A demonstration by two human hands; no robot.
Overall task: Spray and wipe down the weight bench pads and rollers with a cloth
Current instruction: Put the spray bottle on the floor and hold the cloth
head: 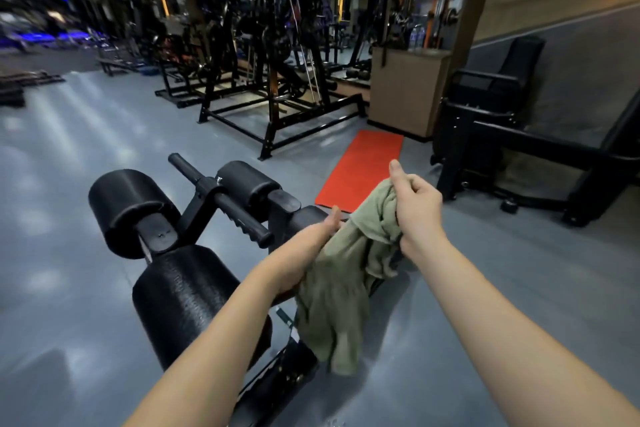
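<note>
Now: both hands hold the cloth (pixel 339 288) up at centre right of the frame, apparently gathering it for a wipe.
Right hand (pixel 417 210): clenched on the cloth's bunched top, thumb sticking up.
Left hand (pixel 304 253): grasps the cloth's left side with the thumb raised. The other fingers are mostly hidden behind the fabric.
Cloth: olive green, hanging in loose folds. Its tail dangles at lower centre, just beside the bench frame (pixel 277 388).
Near roller (pixel 180 291): large black pad at lower left, under the left forearm.
Far rollers: one at centre left (pixel 124 208) and one at upper centre (pixel 247 180), with a handle bar (pixel 225 201) between them.
Spray: no bottle shows in view.
Risk, trailing tail: the loose end could likely drag on the floor (pixel 86 156) or snag on the frame's bolts, because so much of it hangs ungathered.
Risk, poor contact: wiping with a bunched wad would probably skip the curved undersides of the rollers.
Risk, dry wipe: without spray to hand, the wipe may only smear the pads.
Risk, knuckles: a hasty reach for the far rollers could knock a hand on the handle bar.
</note>
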